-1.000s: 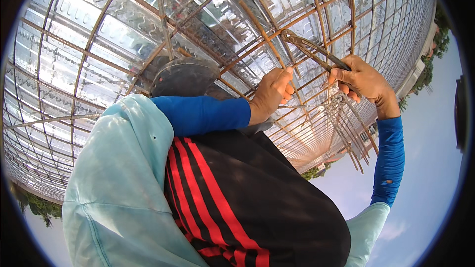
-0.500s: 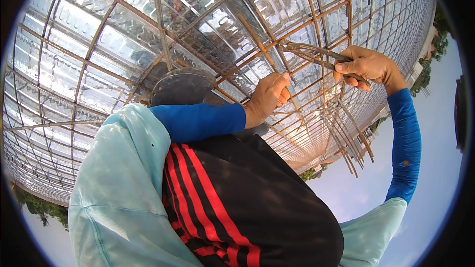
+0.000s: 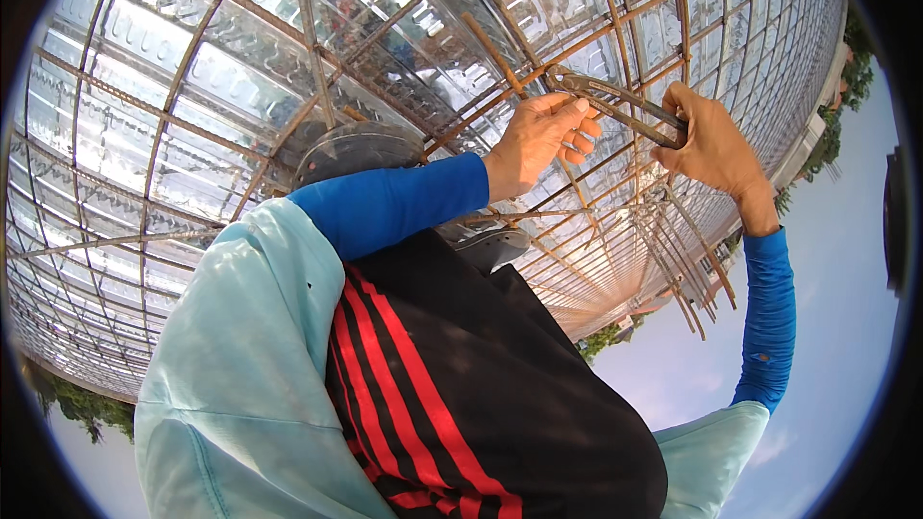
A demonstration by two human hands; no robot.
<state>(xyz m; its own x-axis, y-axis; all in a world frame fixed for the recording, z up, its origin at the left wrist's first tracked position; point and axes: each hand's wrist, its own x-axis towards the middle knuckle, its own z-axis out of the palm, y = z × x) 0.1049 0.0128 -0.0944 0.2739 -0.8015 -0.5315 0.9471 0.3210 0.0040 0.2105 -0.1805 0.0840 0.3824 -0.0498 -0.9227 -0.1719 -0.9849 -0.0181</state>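
The right hand gripped the handles of rusty pincers, whose head met a rebar grid; the left hand curled around a bar there.

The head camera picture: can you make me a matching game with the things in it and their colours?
Things:
1. sleeves
2. pliers
3. rebar grid
4. trousers

Colours:
A. rusty brown
B. black with red stripes
C. bright blue
D. dark grey metal

Pairs: 1-C, 2-D, 3-A, 4-B. The right hand holds the pliers; the left hand is on the bars.
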